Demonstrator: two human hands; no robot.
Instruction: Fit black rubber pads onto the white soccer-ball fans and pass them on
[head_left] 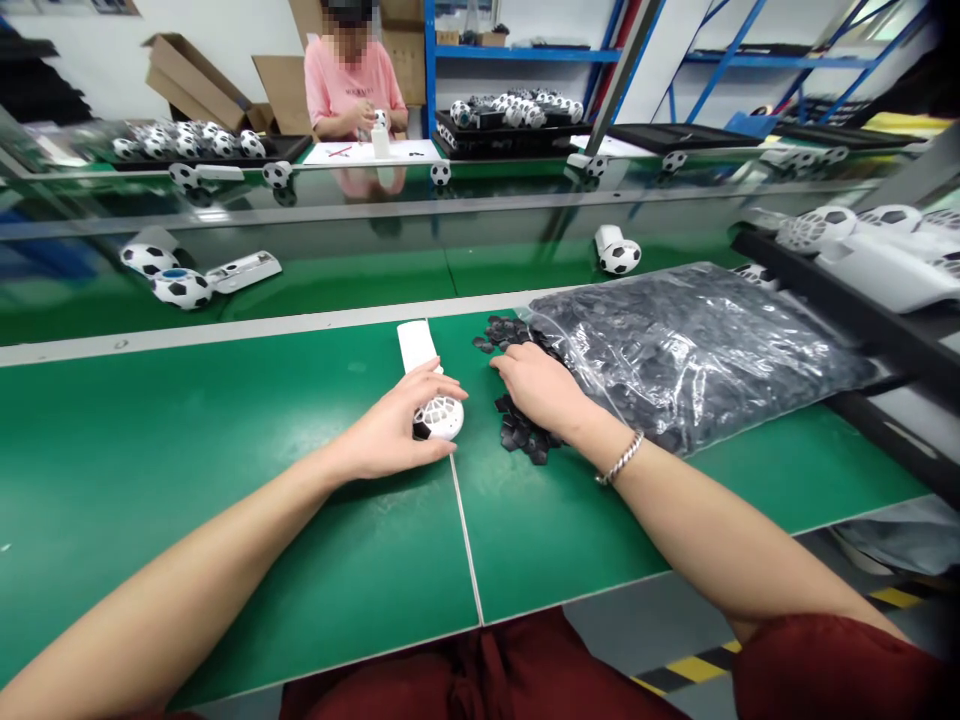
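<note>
My left hand (397, 425) is curved around a white soccer-ball-shaped head (440, 417), thumb on the near side and fingers over the far side. Much of this head is an open white lattice, with a black patch at its left. A white flat handle (416, 345) extends away from it on the green bench. My right hand (536, 383) reaches into a pile of small black plastic pieces (525, 437), its fingers bent down and drawn together; what lies between the fingertips is hidden. Beside the pile rests a large clear bag (712, 350) full of similar black pieces.
Past the bench's pale edge runs a green conveyor (360, 270) carrying soccer-ball units (619, 255). Black trays (847, 270) with white units stand at the right. Across the line, a person in a pink shirt (356, 85) handles a unit beside loaded trays (514, 125).
</note>
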